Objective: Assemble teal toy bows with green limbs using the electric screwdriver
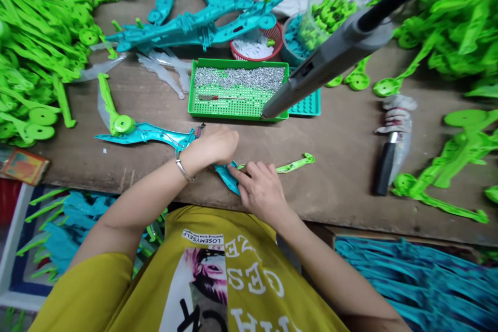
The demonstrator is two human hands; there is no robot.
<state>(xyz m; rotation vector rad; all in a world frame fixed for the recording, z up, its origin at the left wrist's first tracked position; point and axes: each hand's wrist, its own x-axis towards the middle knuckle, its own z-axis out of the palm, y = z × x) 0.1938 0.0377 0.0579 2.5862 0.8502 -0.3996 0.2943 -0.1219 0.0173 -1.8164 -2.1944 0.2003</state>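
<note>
A blue plastic toy-bow body (161,135) lies across the bench edge in front of me, with a round-ended green arm (124,123) on its left end and another green arm (293,164) at its right. Thin wires run along the blue part. Over its middle, my left hand (218,145) is curled closed; its fingertips and anything in them are hidden. My right hand (262,189) grips the right section of the blue body, index finger laid along it and the other fingers bent.
Behind my hands stands a green tray (237,109) of small metal screws and a screwdriver (221,97). A grey electric screwdriver (311,67) hangs above it. Green parts (42,26) pile up left and right. A black-handled hammer (386,166) lies to the right.
</note>
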